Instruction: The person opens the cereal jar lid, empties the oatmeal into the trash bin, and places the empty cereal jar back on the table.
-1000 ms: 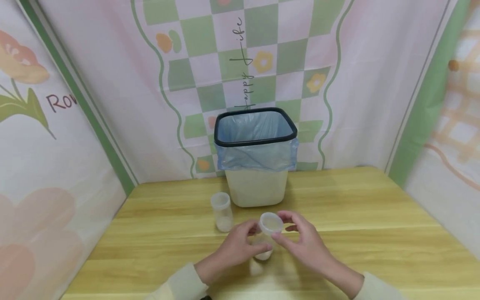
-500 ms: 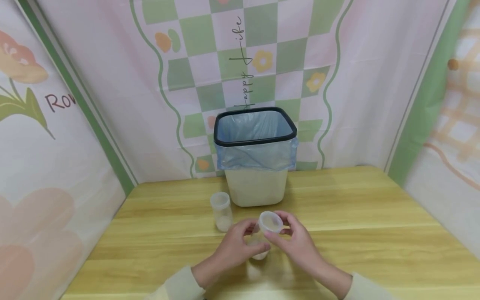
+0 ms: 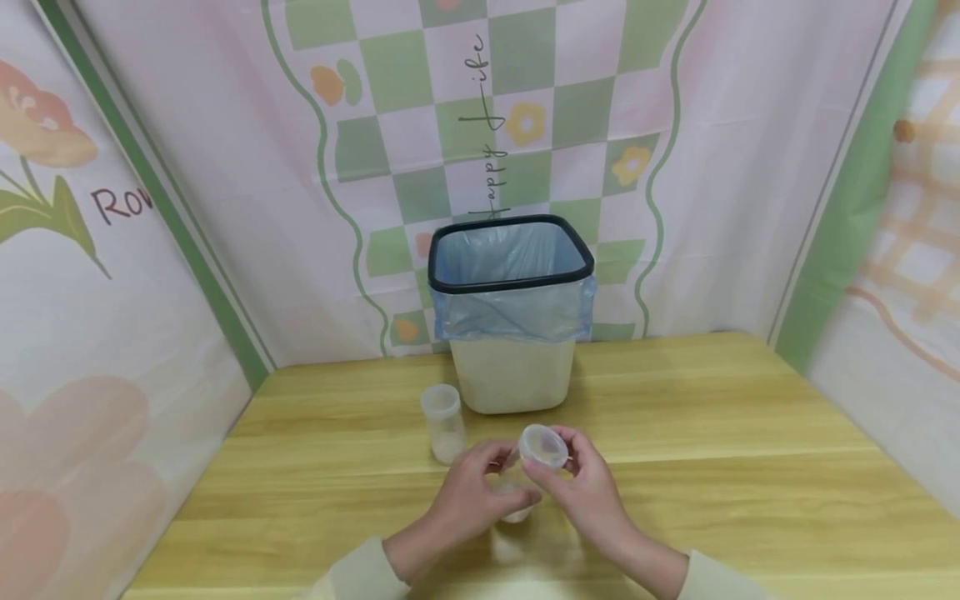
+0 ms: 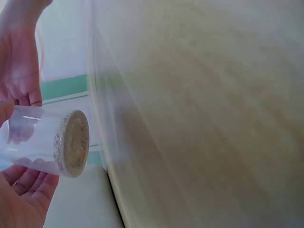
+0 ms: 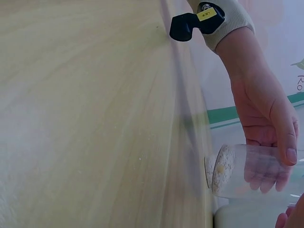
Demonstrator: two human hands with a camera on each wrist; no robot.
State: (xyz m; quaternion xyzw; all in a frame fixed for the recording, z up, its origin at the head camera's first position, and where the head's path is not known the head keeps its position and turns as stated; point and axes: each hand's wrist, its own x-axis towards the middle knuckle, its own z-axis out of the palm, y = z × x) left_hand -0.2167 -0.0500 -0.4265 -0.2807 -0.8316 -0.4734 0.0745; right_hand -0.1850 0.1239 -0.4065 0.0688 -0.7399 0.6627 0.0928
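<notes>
Probably light, stiff and a little slippery, the clear jar hung above the wood-grain table, best held round its body, as the left hand gripped it while the right hand pinched the lid.

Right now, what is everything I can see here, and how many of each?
table: one, yellowish wood, bottom half
patterned cloth: count unclear, white, pink and green, behind and beside the table
bin: one, cream, toward the table's back
bag: one, blue, lining the bin
rim: one, black, around the bin's top
standing jar: one, clear, front-left of the bin
held jar: one, clear, in left hand
pale grains: one layer, held jar's bottom
lid: one, whitish, in right hand
gadget: one, black, left wrist
sleeves: two, cream, bottom edge
hands: two, bare, front centre
</notes>
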